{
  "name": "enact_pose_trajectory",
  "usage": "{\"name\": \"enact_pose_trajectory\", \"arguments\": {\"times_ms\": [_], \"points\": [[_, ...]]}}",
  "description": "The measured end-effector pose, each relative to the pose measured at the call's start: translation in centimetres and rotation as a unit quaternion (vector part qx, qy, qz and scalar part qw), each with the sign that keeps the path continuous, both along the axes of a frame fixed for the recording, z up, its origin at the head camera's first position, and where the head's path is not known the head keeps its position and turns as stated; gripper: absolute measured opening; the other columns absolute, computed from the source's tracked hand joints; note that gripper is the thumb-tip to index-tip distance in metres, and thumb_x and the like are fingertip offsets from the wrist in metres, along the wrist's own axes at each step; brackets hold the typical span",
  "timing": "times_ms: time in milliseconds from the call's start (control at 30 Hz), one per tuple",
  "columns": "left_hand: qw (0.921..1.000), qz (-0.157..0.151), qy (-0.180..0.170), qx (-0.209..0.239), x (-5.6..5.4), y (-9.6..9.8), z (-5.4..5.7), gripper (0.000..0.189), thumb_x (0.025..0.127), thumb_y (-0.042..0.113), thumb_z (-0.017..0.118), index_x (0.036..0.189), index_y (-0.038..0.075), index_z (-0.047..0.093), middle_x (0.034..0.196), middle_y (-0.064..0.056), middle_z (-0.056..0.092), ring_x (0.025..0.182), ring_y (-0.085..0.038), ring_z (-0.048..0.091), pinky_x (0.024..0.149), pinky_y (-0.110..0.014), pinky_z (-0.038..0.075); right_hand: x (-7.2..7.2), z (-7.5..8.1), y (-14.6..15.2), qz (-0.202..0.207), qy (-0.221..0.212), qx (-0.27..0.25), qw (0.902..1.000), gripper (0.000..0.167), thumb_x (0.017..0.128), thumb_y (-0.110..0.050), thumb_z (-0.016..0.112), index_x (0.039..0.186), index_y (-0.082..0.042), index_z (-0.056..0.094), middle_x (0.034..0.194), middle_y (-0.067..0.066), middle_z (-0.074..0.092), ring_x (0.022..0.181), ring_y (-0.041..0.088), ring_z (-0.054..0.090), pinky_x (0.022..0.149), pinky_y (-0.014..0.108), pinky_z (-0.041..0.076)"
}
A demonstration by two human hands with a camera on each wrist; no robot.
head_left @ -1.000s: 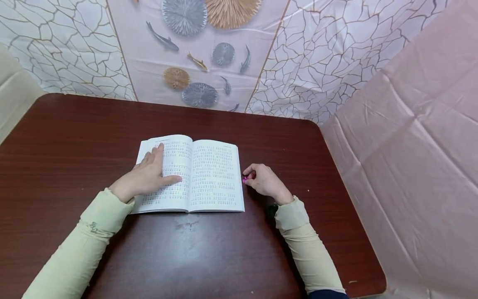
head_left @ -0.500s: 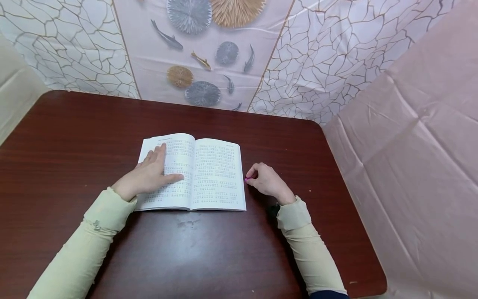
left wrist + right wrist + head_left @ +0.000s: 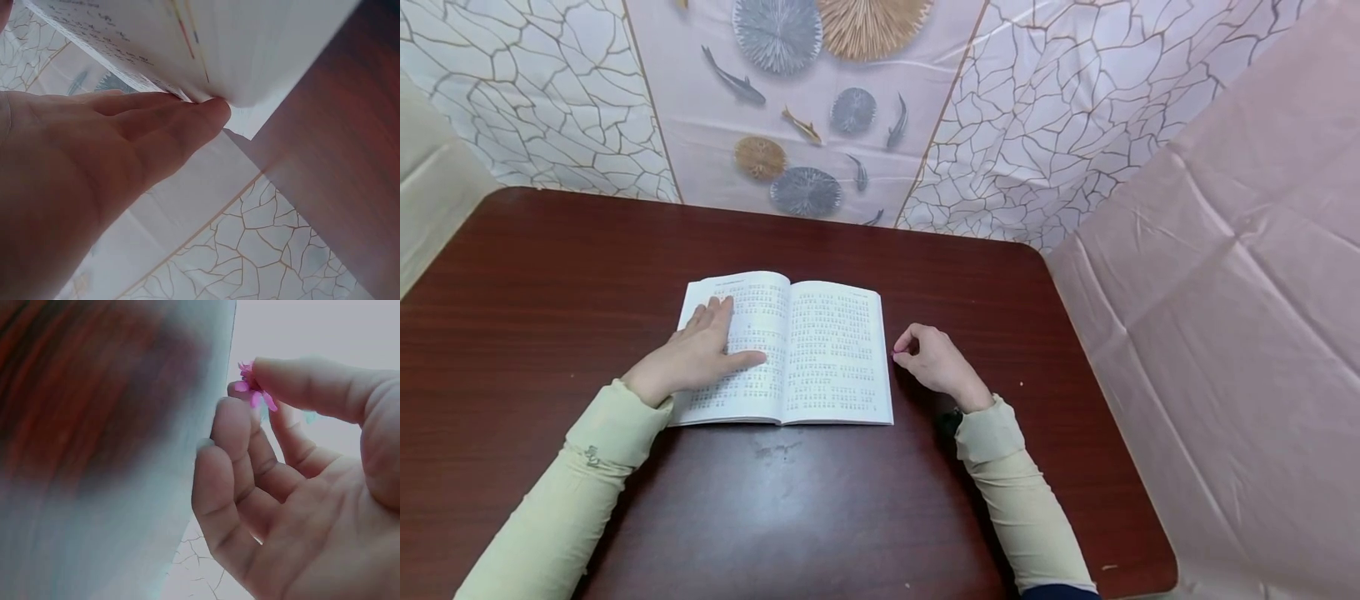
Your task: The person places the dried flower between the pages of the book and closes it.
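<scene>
Left hand (image 3: pixel 688 358) lies flat on the open book (image 3: pixel 831 350); right hand (image 3: pixel 928 360), at 3 o'clock, fingers pinching a pink flower (image 3: pixel 252 387), should lay it gently near the gutter.

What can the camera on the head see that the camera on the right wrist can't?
Only the head view shows the whole open book lying on the table, the left hand flat on its left page, both sleeves and the fish wall picture. Only the right wrist view shows clearly what the right hand pinches: a small pink flower between thumb and fingers. Both show the right hand curled beside the book's right edge.
</scene>
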State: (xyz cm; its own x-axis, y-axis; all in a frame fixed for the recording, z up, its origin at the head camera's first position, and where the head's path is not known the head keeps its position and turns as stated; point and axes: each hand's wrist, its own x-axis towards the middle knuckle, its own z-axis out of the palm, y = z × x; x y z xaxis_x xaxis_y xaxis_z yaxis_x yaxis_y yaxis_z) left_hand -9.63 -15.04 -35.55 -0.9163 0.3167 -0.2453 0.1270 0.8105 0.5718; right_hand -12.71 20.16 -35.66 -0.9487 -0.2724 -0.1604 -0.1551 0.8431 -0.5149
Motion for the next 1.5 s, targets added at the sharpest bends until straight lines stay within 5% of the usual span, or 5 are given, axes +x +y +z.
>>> {"name": "enact_pose_trajectory", "arguments": {"times_ms": [567,1500], "points": [[1.0000,0.000,-0.004,-0.003,0.4,0.1,0.1,0.106,0.092,0.063,0.052,0.150,-0.013,0.006,0.155,-0.034,-0.006,0.143,-0.049,-0.005,0.110,-0.067,0.007,-0.1,0.2,-0.8,-0.017,-0.001,-0.076,0.9970,0.013,0.091,-0.013,0.068,0.103,-0.009,0.064,0.089,0.004,0.061,0.079,0.020,0.055,0.072,0.032,0.045],[1.0000,-0.006,0.005,-0.002,0.2,-0.1,-0.1,0.105,0.092,0.061,0.053,0.149,-0.014,0.008,0.154,-0.036,-0.003,0.142,-0.051,-0.001,0.110,-0.066,0.008,-0.2,0.2,-2.1,-0.009,0.012,-0.113,0.9934,0.015,0.091,-0.006,0.066,0.106,-0.006,0.063,0.090,0.005,0.061,0.081,0.020,0.056,0.071,0.030,0.047]]}}
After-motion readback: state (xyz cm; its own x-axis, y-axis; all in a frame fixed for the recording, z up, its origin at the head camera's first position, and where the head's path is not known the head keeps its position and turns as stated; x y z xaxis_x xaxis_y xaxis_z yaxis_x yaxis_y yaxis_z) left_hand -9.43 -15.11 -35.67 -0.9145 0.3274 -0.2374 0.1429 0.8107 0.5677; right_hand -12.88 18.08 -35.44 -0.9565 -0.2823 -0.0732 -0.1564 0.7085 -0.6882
